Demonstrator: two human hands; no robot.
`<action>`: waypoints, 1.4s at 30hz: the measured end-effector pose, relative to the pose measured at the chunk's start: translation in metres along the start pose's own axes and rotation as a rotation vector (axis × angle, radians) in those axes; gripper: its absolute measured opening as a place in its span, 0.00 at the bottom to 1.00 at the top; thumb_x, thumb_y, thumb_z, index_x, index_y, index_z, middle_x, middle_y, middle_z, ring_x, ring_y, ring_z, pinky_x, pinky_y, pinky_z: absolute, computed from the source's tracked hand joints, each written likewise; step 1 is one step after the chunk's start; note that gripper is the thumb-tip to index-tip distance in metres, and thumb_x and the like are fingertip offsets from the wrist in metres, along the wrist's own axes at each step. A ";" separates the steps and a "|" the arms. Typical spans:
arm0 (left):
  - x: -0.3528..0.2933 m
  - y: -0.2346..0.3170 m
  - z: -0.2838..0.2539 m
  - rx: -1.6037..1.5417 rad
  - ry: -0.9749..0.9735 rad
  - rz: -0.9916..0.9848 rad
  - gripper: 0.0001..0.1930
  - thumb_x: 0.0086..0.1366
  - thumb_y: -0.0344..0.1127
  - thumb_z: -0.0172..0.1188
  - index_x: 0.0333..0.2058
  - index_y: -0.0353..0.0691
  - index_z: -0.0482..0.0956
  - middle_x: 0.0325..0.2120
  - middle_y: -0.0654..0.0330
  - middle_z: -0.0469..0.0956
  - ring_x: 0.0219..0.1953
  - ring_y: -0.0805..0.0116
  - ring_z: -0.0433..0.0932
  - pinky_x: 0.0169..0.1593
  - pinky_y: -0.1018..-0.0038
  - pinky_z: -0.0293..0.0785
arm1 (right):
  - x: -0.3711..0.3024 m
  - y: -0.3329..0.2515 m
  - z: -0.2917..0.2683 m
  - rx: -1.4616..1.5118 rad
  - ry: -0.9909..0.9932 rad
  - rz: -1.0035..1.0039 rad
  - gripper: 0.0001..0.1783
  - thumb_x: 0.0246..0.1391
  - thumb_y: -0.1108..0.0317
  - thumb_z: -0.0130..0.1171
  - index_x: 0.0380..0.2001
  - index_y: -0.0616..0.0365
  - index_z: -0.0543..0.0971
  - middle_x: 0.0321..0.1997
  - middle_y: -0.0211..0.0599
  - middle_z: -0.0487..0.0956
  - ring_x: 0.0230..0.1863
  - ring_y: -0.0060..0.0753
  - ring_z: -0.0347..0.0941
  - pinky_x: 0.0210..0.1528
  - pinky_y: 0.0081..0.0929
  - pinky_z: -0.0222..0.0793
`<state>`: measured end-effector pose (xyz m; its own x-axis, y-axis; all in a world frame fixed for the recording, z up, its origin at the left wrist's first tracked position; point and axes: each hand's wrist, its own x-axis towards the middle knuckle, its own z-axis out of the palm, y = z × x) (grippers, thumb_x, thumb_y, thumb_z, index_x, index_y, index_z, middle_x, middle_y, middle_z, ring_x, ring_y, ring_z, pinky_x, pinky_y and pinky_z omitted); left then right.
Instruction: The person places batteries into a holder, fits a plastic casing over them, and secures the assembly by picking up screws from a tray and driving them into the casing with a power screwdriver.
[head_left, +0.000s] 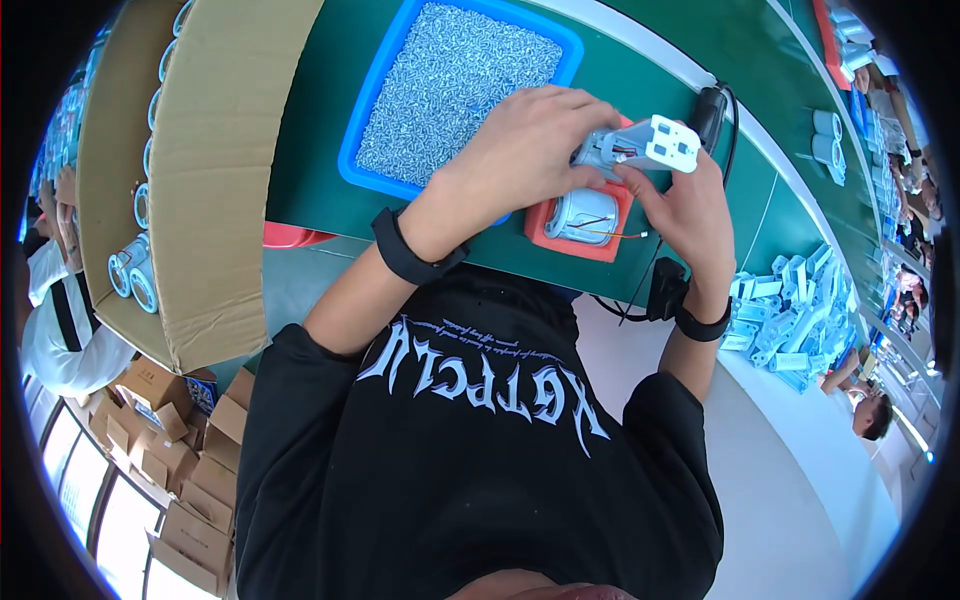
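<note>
Green tabletop [320, 150] beneath hands [525, 145], cardboard boxes [195, 535] left, probably co-workers [875, 416] far right

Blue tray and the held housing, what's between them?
In the head view, your left hand, gripping the pale blue housing, lies between it and the blue tray.

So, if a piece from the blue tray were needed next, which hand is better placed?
Probably the left hand: it overlaps the blue tray in view. The right hand is farther off, beyond the pale-blue part both hold.
</note>
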<state>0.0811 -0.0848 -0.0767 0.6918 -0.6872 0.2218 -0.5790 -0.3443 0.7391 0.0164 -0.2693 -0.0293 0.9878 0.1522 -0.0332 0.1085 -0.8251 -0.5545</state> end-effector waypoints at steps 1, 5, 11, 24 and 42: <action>0.000 0.000 -0.001 -0.055 -0.026 -0.037 0.23 0.46 0.34 0.68 0.44 0.41 0.79 0.40 0.57 0.76 0.46 0.56 0.74 0.52 0.66 0.70 | 0.001 0.000 0.000 -0.003 -0.010 0.003 0.18 0.45 0.66 0.68 0.39 0.62 0.78 0.43 0.41 0.77 0.39 0.48 0.74 0.41 0.36 0.69; 0.000 -0.001 0.006 -0.075 0.070 0.004 0.21 0.46 0.32 0.68 0.43 0.40 0.80 0.37 0.56 0.77 0.44 0.54 0.75 0.50 0.64 0.71 | 0.004 -0.003 0.003 -0.090 0.102 -0.135 0.18 0.43 0.67 0.70 0.39 0.61 0.79 0.40 0.41 0.78 0.39 0.47 0.74 0.40 0.35 0.69; 0.002 -0.006 0.007 -0.222 0.058 -0.029 0.21 0.45 0.30 0.69 0.42 0.39 0.80 0.35 0.55 0.78 0.43 0.53 0.75 0.50 0.63 0.71 | 0.002 -0.005 0.004 -0.127 0.057 -0.071 0.19 0.42 0.68 0.70 0.39 0.60 0.79 0.36 0.41 0.78 0.37 0.45 0.75 0.38 0.33 0.70; 0.001 -0.013 0.010 -0.253 0.083 0.011 0.22 0.46 0.31 0.71 0.44 0.39 0.80 0.40 0.55 0.78 0.46 0.54 0.76 0.49 0.63 0.74 | 0.006 -0.017 0.011 -0.163 0.137 -0.158 0.18 0.39 0.75 0.64 0.38 0.59 0.73 0.31 0.40 0.74 0.33 0.45 0.69 0.35 0.39 0.68; 0.011 -0.003 0.000 -0.069 -0.055 -0.093 0.23 0.49 0.29 0.67 0.46 0.35 0.78 0.46 0.51 0.74 0.49 0.50 0.72 0.53 0.62 0.70 | -0.110 0.070 -0.058 -0.362 0.626 0.735 0.19 0.57 0.64 0.57 0.51 0.54 0.73 0.40 0.47 0.81 0.34 0.39 0.79 0.36 0.32 0.73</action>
<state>0.0901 -0.0914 -0.0765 0.7153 -0.6891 0.1162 -0.4811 -0.3649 0.7971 -0.0785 -0.3760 -0.0160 0.6937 -0.6813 0.2336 -0.6211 -0.7301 -0.2847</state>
